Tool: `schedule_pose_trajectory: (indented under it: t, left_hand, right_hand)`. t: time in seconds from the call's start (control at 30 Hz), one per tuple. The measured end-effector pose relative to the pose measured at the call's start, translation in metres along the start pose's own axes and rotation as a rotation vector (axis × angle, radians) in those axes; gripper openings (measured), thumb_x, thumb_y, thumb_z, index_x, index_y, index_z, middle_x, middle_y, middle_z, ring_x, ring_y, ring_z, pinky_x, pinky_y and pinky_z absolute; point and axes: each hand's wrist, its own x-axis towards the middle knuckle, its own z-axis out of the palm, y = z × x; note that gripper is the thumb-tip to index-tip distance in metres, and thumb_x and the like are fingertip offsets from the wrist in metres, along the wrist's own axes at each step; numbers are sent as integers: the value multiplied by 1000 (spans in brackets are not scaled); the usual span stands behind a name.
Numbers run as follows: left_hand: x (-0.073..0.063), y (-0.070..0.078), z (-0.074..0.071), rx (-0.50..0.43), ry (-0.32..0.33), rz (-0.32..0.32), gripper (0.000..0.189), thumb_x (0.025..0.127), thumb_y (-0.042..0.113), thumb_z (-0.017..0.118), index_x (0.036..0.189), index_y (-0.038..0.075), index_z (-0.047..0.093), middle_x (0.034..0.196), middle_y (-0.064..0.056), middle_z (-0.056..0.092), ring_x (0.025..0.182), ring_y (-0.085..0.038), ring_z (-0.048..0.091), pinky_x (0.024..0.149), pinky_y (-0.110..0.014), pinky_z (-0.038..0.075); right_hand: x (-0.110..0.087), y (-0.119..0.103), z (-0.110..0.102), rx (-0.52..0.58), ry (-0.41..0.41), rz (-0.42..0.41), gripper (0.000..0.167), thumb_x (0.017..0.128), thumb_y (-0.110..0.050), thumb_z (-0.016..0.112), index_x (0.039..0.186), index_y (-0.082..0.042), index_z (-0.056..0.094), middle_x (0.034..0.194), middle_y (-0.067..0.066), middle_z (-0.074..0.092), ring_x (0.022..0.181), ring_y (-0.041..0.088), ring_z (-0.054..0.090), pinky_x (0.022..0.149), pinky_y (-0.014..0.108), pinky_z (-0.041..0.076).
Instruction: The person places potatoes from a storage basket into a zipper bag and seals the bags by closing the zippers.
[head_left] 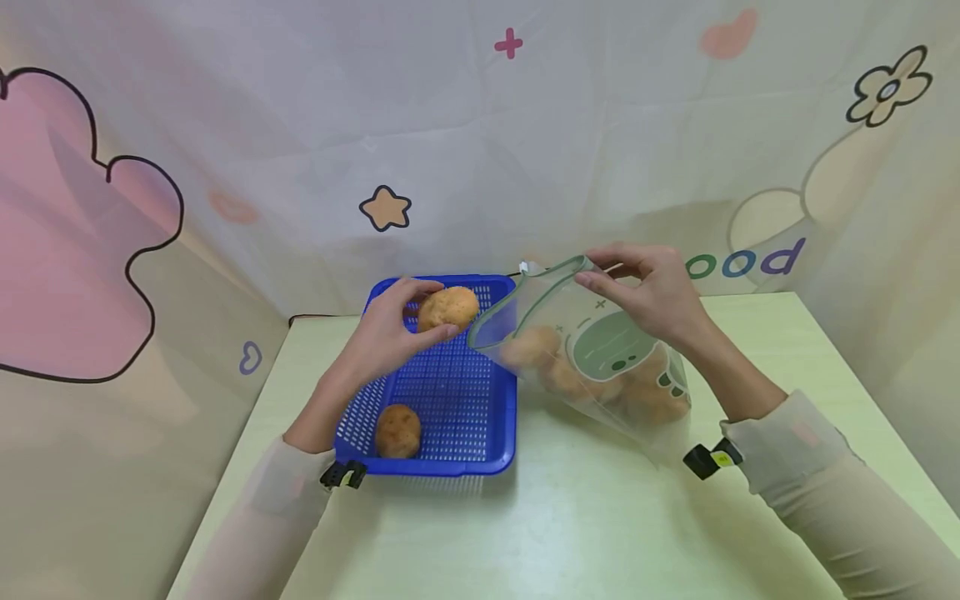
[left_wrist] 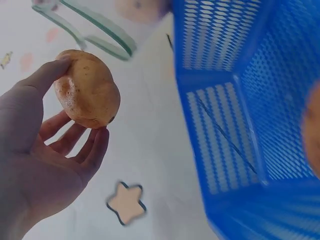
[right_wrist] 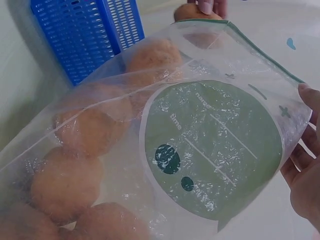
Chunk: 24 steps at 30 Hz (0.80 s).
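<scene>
The left hand (head_left: 387, 327) pinches a potato (head_left: 450, 308) with its fingers over the basket (head_left: 506, 433), the right hand (head_left: 649, 287) pinches the bag (head_left: 615, 346) at the potato's three o'clock, and the floppy mouth (head_left: 512, 317) could fold, making the potato fall.

A smooth plastic basket (head_left: 465, 468); right of it, a glossy plastic bag (head_left: 611, 354); above it, a pitted potato (head_left: 448, 308); behind it, creased, cloth-like backdrop (head_left: 450, 125).
</scene>
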Motion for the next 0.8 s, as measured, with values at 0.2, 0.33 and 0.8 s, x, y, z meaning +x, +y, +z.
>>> schedule_pose_trajectory:
  t: [0.2, 0.33, 0.8]
  left_hand:
    - [20, 32, 13, -61, -31, 61, 61, 94, 36, 84, 145, 11, 61, 139, -6, 62, 121, -24, 63, 99, -39, 58]
    - [29, 48, 23, -54, -82, 104, 62, 96, 38, 81, 147, 10, 60, 140, -6, 62, 119, -23, 64, 98, -36, 58]
    - [44, 68, 52, -128, -77, 127, 58, 101, 28, 76, 150, 4, 56, 137, -11, 56, 121, -22, 61, 103, -36, 57]
  right_hand:
    - [2, 2, 2, 7, 5, -8, 21, 95, -11, 82, 115, -6, 81, 104, 6, 80, 93, 4, 72, 81, 17, 58]
    - [3, 1, 1, 8, -3, -8, 21, 94, -11, 82, 114, -6, 81, 105, 6, 80, 93, 4, 72, 80, 17, 58]
    - [4, 2, 2, 14, 12, -80, 22, 91, -5, 84, 113, -5, 82, 104, 6, 80, 90, 5, 73, 80, 17, 59]
